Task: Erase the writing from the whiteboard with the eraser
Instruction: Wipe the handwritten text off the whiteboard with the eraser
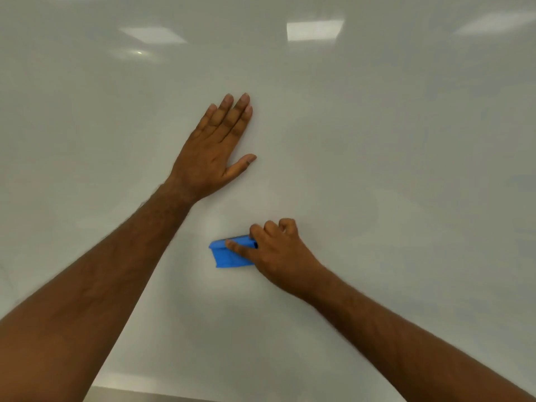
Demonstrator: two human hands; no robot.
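The whiteboard fills almost the whole view, glossy white, and no writing shows on it. My right hand grips a blue eraser and presses it flat against the board just below the middle. The eraser's left end sticks out past my fingers. My left hand lies flat on the board above and left of the eraser, fingers together and thumb spread, holding nothing.
Ceiling lights are reflected near the top of the board. A strip of grey metal edge runs along the bottom under the board. Both my forearms reach in from the lower corners.
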